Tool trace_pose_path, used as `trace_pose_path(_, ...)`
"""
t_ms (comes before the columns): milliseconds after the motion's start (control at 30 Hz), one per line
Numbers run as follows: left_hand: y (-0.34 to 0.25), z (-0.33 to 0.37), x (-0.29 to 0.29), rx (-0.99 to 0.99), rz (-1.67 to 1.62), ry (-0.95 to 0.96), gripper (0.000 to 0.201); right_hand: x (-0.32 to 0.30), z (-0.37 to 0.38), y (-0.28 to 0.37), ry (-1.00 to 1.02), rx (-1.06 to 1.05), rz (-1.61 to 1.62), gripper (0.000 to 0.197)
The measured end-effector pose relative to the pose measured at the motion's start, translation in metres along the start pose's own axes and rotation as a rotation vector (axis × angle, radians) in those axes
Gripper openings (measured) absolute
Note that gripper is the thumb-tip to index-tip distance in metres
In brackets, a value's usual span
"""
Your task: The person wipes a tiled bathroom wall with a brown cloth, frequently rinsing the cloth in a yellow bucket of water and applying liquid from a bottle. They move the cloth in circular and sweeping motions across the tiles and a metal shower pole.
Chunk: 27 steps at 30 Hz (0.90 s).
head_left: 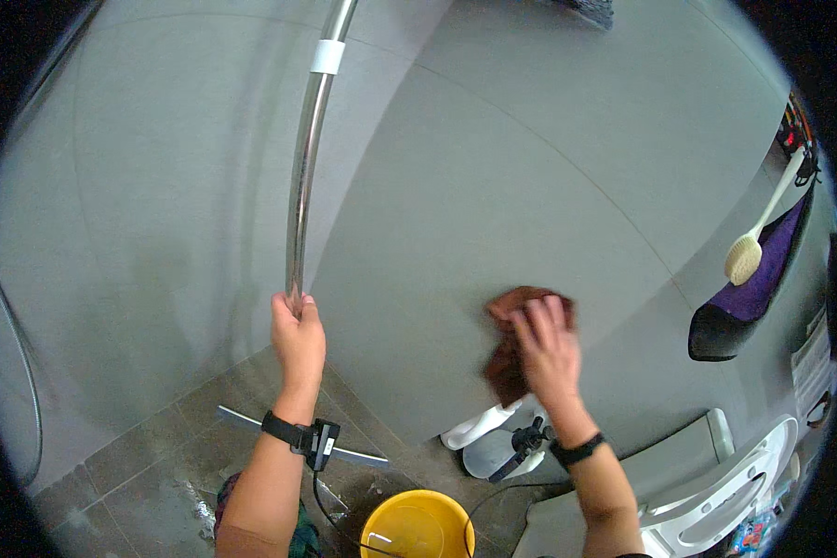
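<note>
My left hand [298, 344] is closed round a shiny metal pole [304, 177] with a white band near its top. Below, a long narrow bar [358, 457] lies low over the floor behind my left wrist; my forearm hides whether it joins the pole. On the right, my right hand [551, 353] presses a brown cloth [509, 367] against the grey tiled wall [456, 232]. Its fingers look slightly blurred, bent over the cloth, which bunches out to the left and below. Black straps circle both wrists, with a small dark device on the left one.
A yellow basin [418, 521] stands on the dark tiled floor [153, 456]. Beneath my right hand is a white-and-grey device [493, 451]. A white plastic seat [716, 502] stands lower right; above it, a long-handled brush [744, 259] hangs by a purple-and-black item [753, 288].
</note>
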<state>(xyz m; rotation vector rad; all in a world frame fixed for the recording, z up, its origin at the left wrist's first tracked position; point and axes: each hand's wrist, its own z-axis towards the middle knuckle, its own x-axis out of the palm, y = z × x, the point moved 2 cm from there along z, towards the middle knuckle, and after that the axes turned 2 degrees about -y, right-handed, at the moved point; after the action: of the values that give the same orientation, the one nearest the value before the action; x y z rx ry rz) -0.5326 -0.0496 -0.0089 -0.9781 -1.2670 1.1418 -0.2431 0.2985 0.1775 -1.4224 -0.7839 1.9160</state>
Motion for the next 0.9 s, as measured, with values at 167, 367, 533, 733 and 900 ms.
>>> trace_pose_path(167,0.01,-0.001,0.004,0.017,0.053,-0.015,0.035,-0.116,-0.015,-0.128,-0.333,0.391,-0.254,0.074)
trace_pose_path(367,0.015,-0.005,0.011,0.069,0.106,-0.122,0.045,-0.157,0.091,-0.172,-0.651,0.516,-0.259,0.076)
trace_pose_path(533,0.02,-0.002,-0.002,0.11,0.145,-0.206,0.054,-0.079,0.166,-0.052,-0.569,0.32,0.058,0.092)
trace_pose_path(733,-0.012,-0.006,-0.032,-0.015,0.261,-0.236,0.072,0.068,0.148,0.15,-0.121,0.042,0.076,0.086)
trace_pose_path(900,-0.023,-0.017,-0.029,-0.036,0.296,-0.217,0.077,0.158,0.058,0.222,0.057,-0.076,0.149,0.084)
